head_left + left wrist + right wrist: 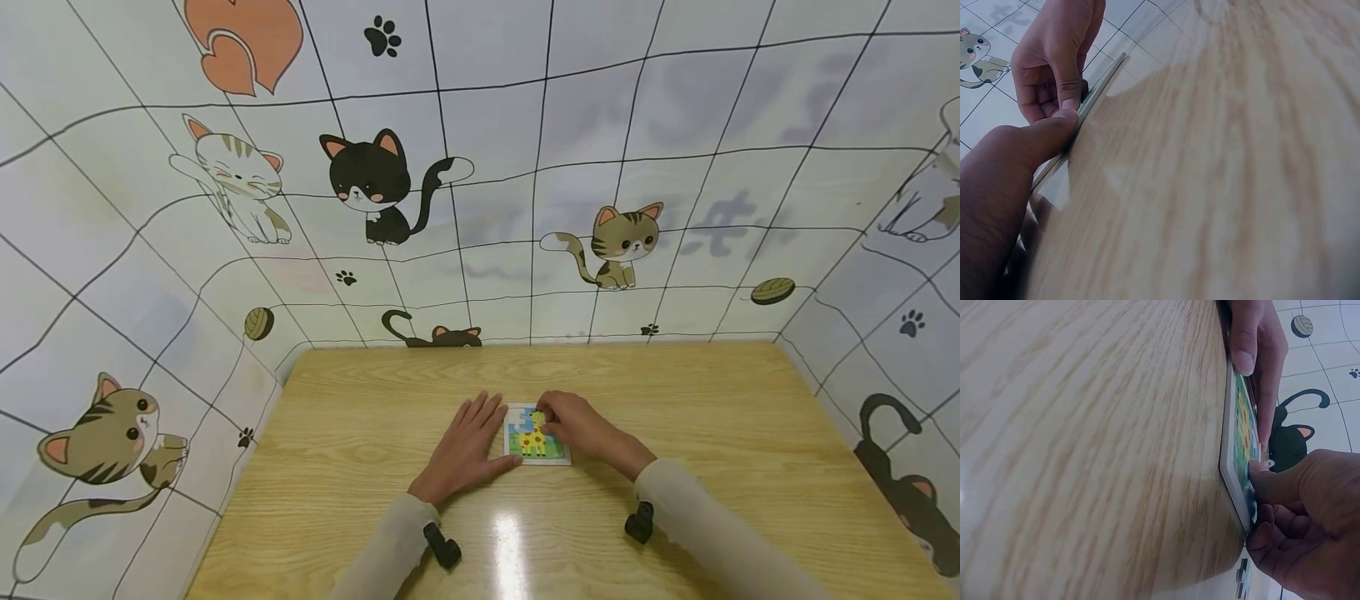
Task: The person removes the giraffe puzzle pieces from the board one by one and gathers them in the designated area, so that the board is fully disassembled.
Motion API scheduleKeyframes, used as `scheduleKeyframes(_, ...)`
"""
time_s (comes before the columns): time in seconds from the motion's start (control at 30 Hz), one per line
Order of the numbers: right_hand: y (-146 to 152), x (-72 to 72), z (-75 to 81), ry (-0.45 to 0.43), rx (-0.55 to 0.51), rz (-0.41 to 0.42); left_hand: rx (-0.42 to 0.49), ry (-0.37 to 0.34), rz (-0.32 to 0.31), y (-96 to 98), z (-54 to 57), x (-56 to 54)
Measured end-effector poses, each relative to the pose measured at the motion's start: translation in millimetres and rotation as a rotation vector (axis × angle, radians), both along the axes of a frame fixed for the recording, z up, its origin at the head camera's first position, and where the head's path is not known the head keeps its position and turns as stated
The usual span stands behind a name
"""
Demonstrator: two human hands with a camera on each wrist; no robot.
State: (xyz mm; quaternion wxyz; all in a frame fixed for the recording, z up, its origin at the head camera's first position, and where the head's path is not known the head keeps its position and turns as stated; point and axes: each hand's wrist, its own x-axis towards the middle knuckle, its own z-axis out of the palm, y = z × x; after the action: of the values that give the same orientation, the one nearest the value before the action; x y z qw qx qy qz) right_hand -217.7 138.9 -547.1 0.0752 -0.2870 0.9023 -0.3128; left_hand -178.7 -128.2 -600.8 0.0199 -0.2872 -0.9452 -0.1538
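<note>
A small giraffe jigsaw puzzle (534, 446) in a white frame lies on the wooden table. Its upper left part shows a pale bare patch beside light blue pieces. My left hand (468, 442) lies flat along the frame's left side, fingers straight, its thumb on the lower left edge. At the upper right of the picture my right hand (581, 425) has its fingers curled, thumb and fingertips pinching a puzzle piece (1252, 501) close against the board. Most of that piece is hidden by the fingers. In the left wrist view the right hand (1054, 62) appears just beyond the left thumb.
The wooden table (375, 392) reaches to the wall behind and both side walls. Its surface is glossy, with a bright reflection near the front. The walls carry cat drawings and grid lines. Black wrist cameras (442, 546) sit on both sleeves.
</note>
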Motion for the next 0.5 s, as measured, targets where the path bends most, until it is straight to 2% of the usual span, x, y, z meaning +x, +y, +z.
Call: scheduleKeyframes(0.5,1.3,-0.9,-2.8,-0.038,-0.029,-0.026,0.011,0.015,-0.012,-1.3,-0.8,-0.4)
